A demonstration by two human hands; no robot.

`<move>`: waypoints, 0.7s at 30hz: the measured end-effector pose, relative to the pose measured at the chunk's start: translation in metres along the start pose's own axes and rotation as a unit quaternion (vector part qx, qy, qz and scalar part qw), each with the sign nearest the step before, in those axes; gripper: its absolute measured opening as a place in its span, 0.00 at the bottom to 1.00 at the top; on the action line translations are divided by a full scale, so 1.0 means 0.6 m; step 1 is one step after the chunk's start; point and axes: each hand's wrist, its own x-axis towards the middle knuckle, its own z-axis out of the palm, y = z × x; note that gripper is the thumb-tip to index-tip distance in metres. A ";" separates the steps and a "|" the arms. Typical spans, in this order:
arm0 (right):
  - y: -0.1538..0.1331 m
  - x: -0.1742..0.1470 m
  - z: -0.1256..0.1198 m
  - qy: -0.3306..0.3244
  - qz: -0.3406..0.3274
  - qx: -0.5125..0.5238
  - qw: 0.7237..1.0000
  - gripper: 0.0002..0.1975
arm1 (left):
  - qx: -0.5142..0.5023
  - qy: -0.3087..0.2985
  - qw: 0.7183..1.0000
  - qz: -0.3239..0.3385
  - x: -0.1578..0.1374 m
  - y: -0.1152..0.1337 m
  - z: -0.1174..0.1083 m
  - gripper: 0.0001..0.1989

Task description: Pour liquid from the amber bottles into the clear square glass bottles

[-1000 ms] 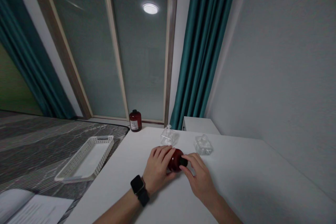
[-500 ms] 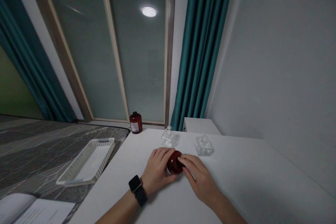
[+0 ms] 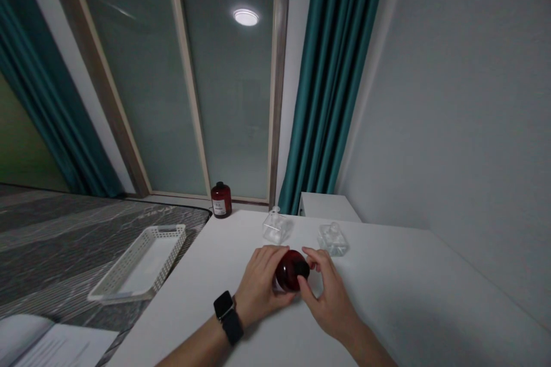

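My left hand (image 3: 262,278), with a black watch on its wrist, is wrapped round a dark red-brown bottle (image 3: 286,269) above the white table. The bottle tilts so that its black cap (image 3: 302,268) points to the right and towards me. Around that cap is my right hand (image 3: 328,292), its thumb and index finger apart. The thumb tip is at the cap's lower edge, while the index finger stands off above it. Just beyond the hands are two clear glass bottles, one on the left (image 3: 275,226) and one on the right (image 3: 333,239).
A second red-brown bottle (image 3: 221,200) with a white label stands at the table's far left corner. Left of the white table (image 3: 198,292) lie a white perforated basket (image 3: 97,292) and an open book (image 3: 64,347). A white cabinet (image 3: 329,206) sits behind the table.
My right thumb and fingers have spread apart from their pinch at the cap. The bottle has shifted slightly right and turned, so its black cap shows more.
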 end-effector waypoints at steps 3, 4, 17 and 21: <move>-0.011 0.002 -0.005 -0.009 -0.021 0.022 1.000 0.24 | -0.023 0.004 1.000 -0.005 0.001 0.005 0.001 0.40; -0.013 0.003 -0.007 -0.014 -0.030 0.031 0.999 0.25 | -0.032 0.003 0.999 -0.009 0.002 0.006 0.001 0.40; -0.010 0.004 -0.009 -0.001 0.033 0.037 0.999 0.24 | -0.096 -0.001 0.994 -0.051 -0.002 0.014 0.015 0.41; -0.014 0.004 -0.011 -0.008 0.025 0.043 0.999 0.27 | -0.110 0.009 0.992 -0.060 -0.003 0.015 0.015 0.39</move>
